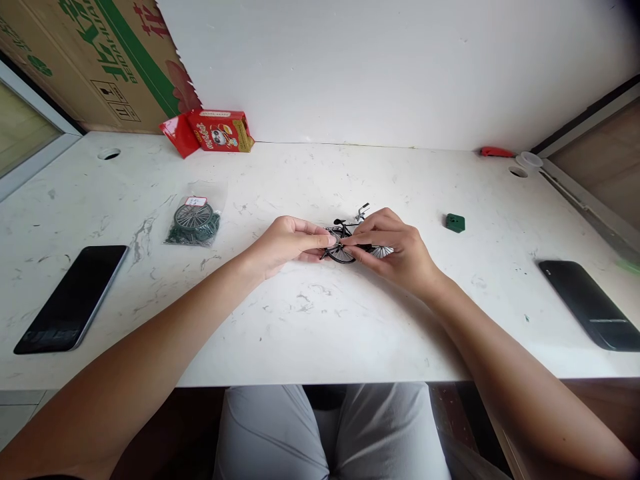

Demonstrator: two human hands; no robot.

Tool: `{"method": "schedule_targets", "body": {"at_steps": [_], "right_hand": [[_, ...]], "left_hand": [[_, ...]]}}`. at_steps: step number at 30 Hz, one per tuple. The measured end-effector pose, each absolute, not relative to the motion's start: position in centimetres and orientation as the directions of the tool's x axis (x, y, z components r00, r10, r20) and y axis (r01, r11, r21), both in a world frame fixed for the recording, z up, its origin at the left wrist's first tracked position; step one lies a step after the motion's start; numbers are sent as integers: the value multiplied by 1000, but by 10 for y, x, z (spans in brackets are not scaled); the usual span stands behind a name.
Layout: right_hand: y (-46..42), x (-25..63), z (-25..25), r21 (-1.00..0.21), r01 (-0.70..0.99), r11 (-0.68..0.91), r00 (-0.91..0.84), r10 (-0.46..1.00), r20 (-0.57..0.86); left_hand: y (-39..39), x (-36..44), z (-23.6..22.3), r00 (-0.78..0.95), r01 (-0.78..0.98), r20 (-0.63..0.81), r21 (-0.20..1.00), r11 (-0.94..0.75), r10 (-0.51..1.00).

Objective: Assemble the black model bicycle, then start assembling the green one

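A small black model bicycle [343, 252] stands upright at the middle of the white table, its saddle and silver handlebar showing above my fingers. My left hand [293, 243] grips the bicycle around its rear wheel from the left, thumb on top. From the right, my right hand [393, 247] pinches at the hub area of that same wheel with thumb and forefinger. Whether a tiny separate part sits between those fingertips cannot be made out. Much of the frame and front wheel is hidden behind my right hand.
On the left lie a clear bag [195, 217] of dark wheel parts and a phone [73, 299]. A red box [223, 131] stands behind, near a cardboard carton [115, 60]. To the right are a green block [455, 223], a black device [590, 303] and a red cutter [496, 153].
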State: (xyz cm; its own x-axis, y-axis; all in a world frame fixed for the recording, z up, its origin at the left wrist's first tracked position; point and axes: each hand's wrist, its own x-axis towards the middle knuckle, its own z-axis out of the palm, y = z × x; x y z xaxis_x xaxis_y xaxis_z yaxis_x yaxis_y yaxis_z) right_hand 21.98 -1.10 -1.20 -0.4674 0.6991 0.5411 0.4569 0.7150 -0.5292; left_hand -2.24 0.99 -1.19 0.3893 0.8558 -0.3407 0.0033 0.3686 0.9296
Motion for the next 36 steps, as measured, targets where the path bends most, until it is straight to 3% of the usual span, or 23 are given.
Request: {"method": "schedule_targets", "body": {"at_steps": [12, 16, 17, 19, 22, 26, 31, 36], "right_hand": [[-10, 221, -7, -502, 483, 717, -458, 696, 553], [-9, 249, 13, -431, 666, 609, -328, 758, 563], [-9, 260, 20, -432, 734, 524, -286, 815, 504], [-11, 283, 32, -414, 874, 255, -162, 955, 247], [-15, 312, 42, -234, 969, -82, 36, 980, -195], [-23, 325, 32, -134, 980, -150, 67, 872, -486], [-45, 326, 15, -85, 979, -186, 128, 881, -456], [-56, 323, 18, -17, 997, -74, 64, 935, -350]], "left_hand": [[9, -23, -13, 389, 19, -346, 930, 368, 854], [10, -22, -14, 373, 23, -356, 927, 375, 856], [10, -21, -15, 370, 24, -358, 926, 377, 857], [11, -21, -16, 363, 24, -363, 924, 380, 858], [11, -21, -16, 358, 18, -374, 919, 394, 855], [11, -20, -16, 358, 10, -380, 915, 403, 853], [10, -20, -17, 359, 8, -370, 919, 394, 857], [8, -20, -16, 363, 17, -369, 921, 390, 856]]}}
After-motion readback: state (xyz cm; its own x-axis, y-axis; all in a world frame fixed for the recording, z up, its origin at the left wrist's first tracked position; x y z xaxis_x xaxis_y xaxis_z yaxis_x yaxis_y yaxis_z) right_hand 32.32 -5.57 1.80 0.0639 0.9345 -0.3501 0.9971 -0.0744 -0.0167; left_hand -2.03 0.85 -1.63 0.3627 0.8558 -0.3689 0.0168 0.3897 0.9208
